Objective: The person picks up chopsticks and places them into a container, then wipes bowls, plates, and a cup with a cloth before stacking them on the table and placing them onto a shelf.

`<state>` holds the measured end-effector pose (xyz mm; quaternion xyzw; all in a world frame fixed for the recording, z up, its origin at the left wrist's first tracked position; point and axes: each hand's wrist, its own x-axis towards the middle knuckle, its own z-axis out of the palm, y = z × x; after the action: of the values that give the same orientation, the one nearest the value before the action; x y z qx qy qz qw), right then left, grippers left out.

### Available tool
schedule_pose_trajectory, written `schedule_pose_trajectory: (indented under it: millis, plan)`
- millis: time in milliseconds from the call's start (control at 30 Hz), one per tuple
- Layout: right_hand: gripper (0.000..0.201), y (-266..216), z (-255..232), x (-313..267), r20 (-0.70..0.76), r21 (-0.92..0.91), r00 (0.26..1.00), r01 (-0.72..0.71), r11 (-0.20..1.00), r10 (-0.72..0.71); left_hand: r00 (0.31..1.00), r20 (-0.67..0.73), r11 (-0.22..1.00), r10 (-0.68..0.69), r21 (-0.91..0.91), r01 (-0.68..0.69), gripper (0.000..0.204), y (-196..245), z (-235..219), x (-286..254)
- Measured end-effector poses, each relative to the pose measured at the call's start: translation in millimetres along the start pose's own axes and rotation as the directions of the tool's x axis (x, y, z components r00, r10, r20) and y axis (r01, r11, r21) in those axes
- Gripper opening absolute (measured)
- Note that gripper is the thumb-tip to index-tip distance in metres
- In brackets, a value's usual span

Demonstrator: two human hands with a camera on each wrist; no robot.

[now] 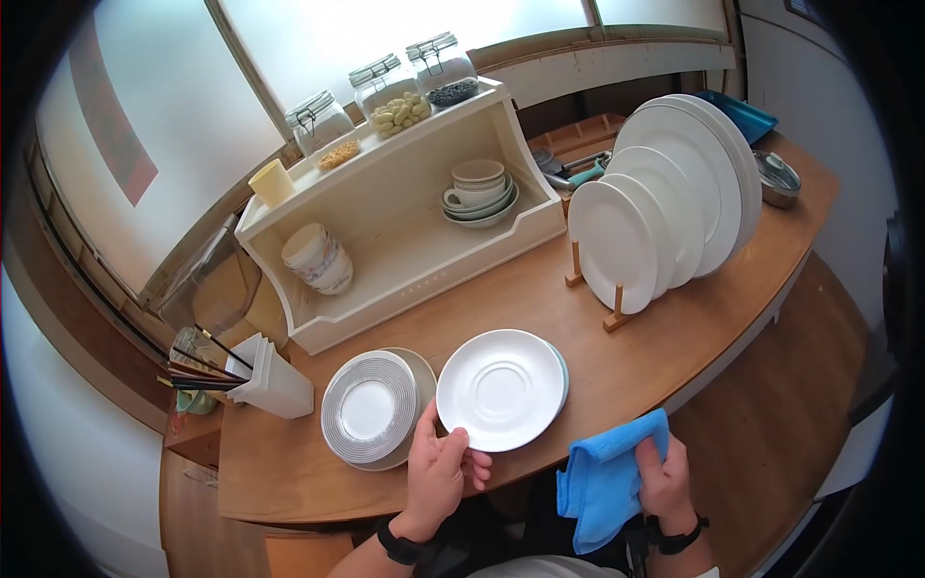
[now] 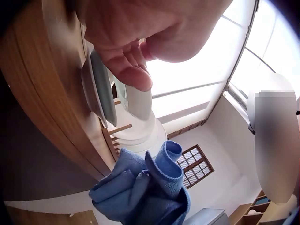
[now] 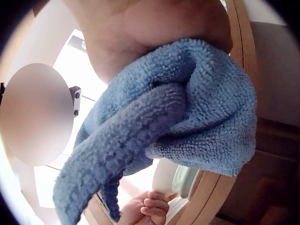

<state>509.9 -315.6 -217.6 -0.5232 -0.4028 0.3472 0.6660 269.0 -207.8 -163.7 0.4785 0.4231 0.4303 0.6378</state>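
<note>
My left hand pinches the near left edge of a white saucer, thumb on top and fingers beneath. A plate with a pale blue-green rim shows under the saucer's right side; the left wrist view has the saucer tilted above the stacked plates. Left of it lies a plate with grey rings on a larger plate. A crumpled blue cloth is gripped in my right hand, over the table's front edge to the right. The cloth hides those fingers in the right wrist view.
White plates stand in a wooden rack at the right. A cream shelf at the back holds bowls and a cup, with glass jars on top. A white container of chopsticks stands left. A lidded pot sits far right.
</note>
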Motion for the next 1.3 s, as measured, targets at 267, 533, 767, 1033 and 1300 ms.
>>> schedule_pose_trajectory:
  millis: [267, 533, 767, 1033, 1300]
  plan:
    - [0.035, 6, 3, -2, 0.096, -0.113, 0.995, 0.048, 0.992, -0.038, 1.0, 0.008, 1.0, -0.003, 0.025, 0.003, 0.061, -12, -3, 11]
    - [0.033, 2, 9, -1, 0.14, -0.149, 0.987, 0.097, 0.984, -0.076, 1.0, -0.006, 0.998, -0.005, 0.06, 0.005, 0.061, -15, 3, 16]
    - [0.033, 3, 10, -1, 0.175, -0.168, 0.982, 0.102, 0.981, -0.072, 1.0, 0.005, 0.998, -0.01, 0.054, 0.01, 0.058, -14, 3, 18]
    - [0.028, 4, 18, -3, 0.2, -0.156, 0.977, 0.104, 0.982, -0.072, 0.993, 0.111, 0.991, -0.039, 0.133, 0.024, 0.059, -9, -8, 22]
    - [0.034, 7, 22, -7, 0.225, -0.169, 0.974, 0.075, 0.983, -0.036, 0.993, 0.115, 0.98, -0.032, 0.197, 0.009, 0.066, -4, -14, -6]
